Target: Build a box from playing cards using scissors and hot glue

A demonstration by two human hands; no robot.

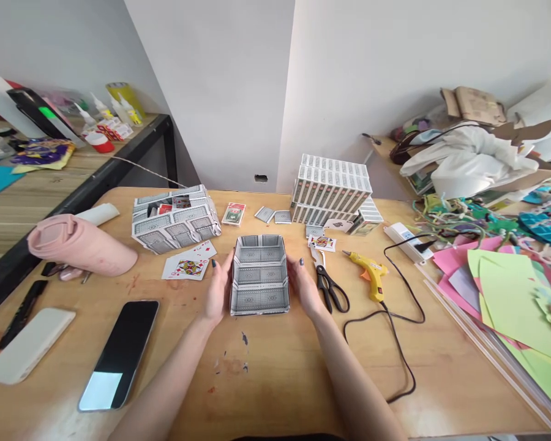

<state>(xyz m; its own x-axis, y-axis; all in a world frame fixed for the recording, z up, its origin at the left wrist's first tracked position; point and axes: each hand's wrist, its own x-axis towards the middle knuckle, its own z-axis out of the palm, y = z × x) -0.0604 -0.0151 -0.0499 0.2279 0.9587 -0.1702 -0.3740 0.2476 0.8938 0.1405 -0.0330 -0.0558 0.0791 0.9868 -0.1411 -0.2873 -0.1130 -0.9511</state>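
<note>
An open, shallow box made of grey-backed playing cards (260, 275) lies on the table in front of me. My left hand (218, 288) presses along its left wall, thumb up and fingers partly hidden by the wall. Against the right wall rests my right hand (305, 286), its thumb raised as well, so the box is held between both palms. Loose face-up playing cards (188, 262) lie left of the box. Just right of my right hand are black-handled scissors (331, 289), with a yellow hot glue gun (371, 272) beyond.
A larger card-built box (177, 220) stands back left, near a card pack (234, 214). Stacked card packs (331, 187) rise at back right. A phone (119, 355) and pink roll (82, 245) lie left. The glue gun's cord reaches a power strip (408, 242); coloured paper (509, 288) lies right.
</note>
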